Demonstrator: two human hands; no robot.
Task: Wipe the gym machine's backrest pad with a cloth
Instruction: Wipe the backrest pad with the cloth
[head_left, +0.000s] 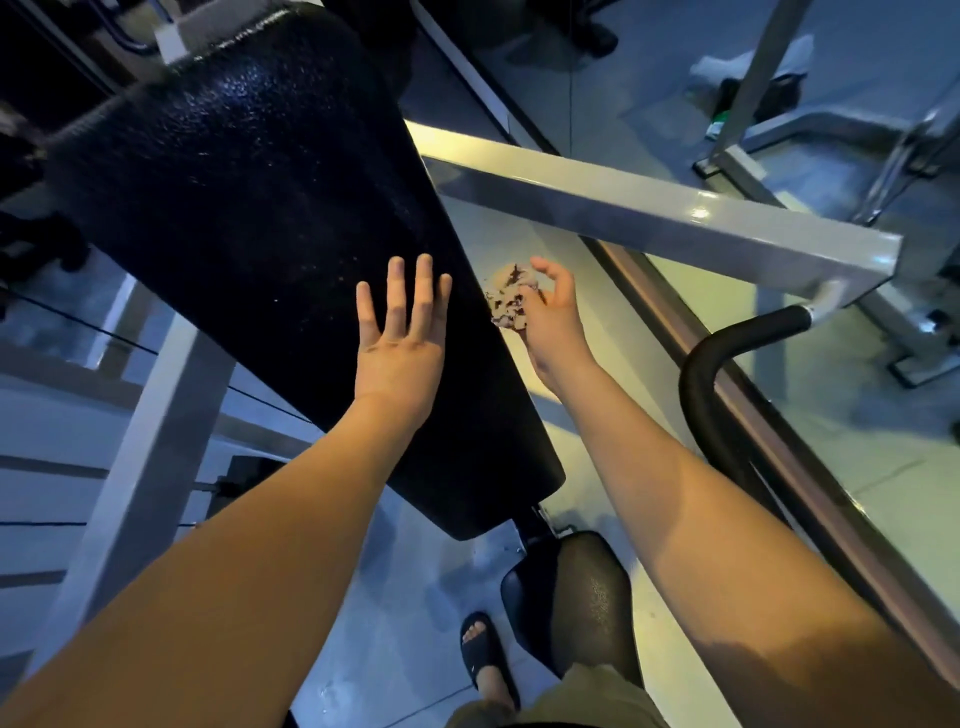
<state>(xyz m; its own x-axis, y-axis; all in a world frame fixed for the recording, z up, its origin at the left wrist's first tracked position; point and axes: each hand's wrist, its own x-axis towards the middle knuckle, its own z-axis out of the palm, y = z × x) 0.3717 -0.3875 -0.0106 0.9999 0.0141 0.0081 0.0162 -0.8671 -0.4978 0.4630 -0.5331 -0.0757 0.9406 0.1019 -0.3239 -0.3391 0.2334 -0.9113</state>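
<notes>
Beneath the flat, spread left hand (400, 332) the backrest pad (249, 197) is apparently being steadied, while the crumpled cloth (508, 304) is being gripped by the right hand (553, 312) just beside it, ideally being opened for broad strokes.

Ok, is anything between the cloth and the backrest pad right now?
Nothing visible. The right hand holds the crumpled cloth just beside the backrest pad, at its right edge. The left hand is spread open over the pad's lower part, covering that patch.
</notes>
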